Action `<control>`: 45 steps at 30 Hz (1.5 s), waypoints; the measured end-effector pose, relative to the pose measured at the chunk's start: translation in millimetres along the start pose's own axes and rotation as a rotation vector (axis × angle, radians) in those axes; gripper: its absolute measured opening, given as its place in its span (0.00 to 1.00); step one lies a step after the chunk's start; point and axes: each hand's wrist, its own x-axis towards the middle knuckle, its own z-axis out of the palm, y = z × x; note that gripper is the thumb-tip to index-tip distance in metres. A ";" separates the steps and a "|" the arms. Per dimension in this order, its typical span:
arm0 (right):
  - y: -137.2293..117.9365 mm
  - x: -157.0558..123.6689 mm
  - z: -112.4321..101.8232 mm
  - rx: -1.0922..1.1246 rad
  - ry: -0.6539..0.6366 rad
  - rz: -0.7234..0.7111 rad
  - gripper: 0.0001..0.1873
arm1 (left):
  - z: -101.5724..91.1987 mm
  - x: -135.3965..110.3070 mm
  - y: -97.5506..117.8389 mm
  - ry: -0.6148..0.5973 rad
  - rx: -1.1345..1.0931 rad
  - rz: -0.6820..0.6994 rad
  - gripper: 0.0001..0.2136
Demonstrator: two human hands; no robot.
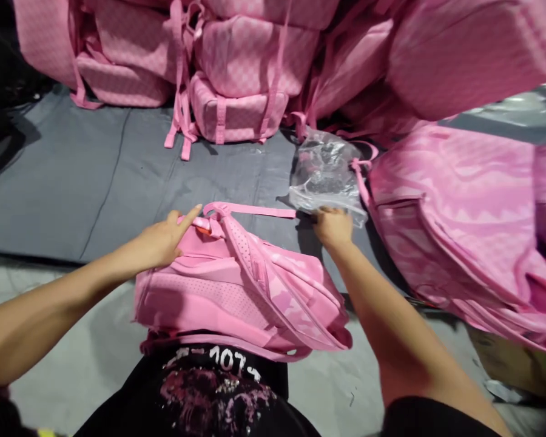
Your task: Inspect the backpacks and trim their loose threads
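Two jobs are split: left hand (pixel 166 240) lies flat with an open grip, steadying the backpack (pixel 241 297), while right hand (pixel 332 227) has its grip pinched on the plastic bag (pixel 323 176) edge.

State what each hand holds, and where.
Right hand grips the clear crinkled plastic bag by its near edge. Left hand holds nothing; it rests on the pink fabric backpack.
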 end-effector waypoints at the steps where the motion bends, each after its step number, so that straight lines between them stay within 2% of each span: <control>1: -1.8 -8.0 -6.9 -0.003 0.034 0.035 0.14 | -0.7 0.1 0.8 0.002 -0.017 -0.004 0.50; 4: -18.5 -40.9 -36.4 0.039 0.194 0.146 0.17 | -2.2 0.2 2.1 0.013 -0.065 -0.027 0.52; 6: -44.6 -68.9 -58.7 0.272 0.346 0.067 0.19 | -3.1 0.0 2.1 0.012 -0.076 -0.032 0.52; 7: -62.1 -82.6 -68.7 0.460 0.389 -0.051 0.18 | -3.4 -0.3 1.8 0.010 -0.079 -0.024 0.52; 8: -81.6 -94.9 -77.0 0.642 0.352 -0.201 0.16 | -3.5 -0.8 1.3 0.006 -0.084 -0.013 0.52; 10: -121.8 -111.6 -87.4 0.883 0.167 -0.467 0.12 | -2.5 -2.6 -1.1 0.017 -0.116 0.010 0.52; 12: -155.3 -117.0 -90.1 0.955 0.037 -0.579 0.11 | 1.2 -6.2 -6.0 0.060 -0.189 0.037 0.51; 13: -167.6 -116.5 -89.4 0.956 0.026 -0.582 0.10 | 4.5 -8.9 -9.5 0.095 -0.239 0.056 0.50; 17: -188.2 -111.2 -82.8 0.916 0.120 -0.568 0.09 | 27.2 -28.4 -27.9 0.277 -0.510 0.142 0.45; 21: -189.9 -115.4 -79.1 0.844 0.185 -0.669 0.11 | 63.1 -57.9 -37.6 0.404 -0.778 0.074 0.42; 24: -193.1 -121.0 -82.3 0.773 0.138 -0.696 0.14 | 92.6 -74.0 -34.0 0.435 -0.802 0.008 0.42; 28: -204.2 -128.1 -97.9 0.605 0.024 -0.639 0.16 | 120.5 -79.1 -23.5 0.495 -0.782 -0.025 0.41; 32: -220.6 -132.7 -105.8 0.278 -0.080 -0.613 0.21 | 131.6 -75.7 -18.0 0.603 -0.778 -0.052 0.37; 35: -233.3 -128.0 -95.4 0.150 -0.245 -0.670 0.18 | 136.1 -72.3 -17.2 0.657 -0.763 -0.047 0.36; 37: -240.7 -122.5 -87.9 0.074 -0.307 -0.684 0.15 | 138.8 -69.2 -16.8 0.673 -0.751 -0.039 0.36; 42: -252.0 -118.6 -93.0 -0.125 -0.332 -0.856 0.15 | 143.4 -62.0 -15.6 0.687 -0.718 -0.055 0.35; 45: -253.8 -121.1 -102.6 -0.185 -0.317 -0.864 0.16 | 144.5 -61.9 -15.8 0.679 -0.731 -0.074 0.35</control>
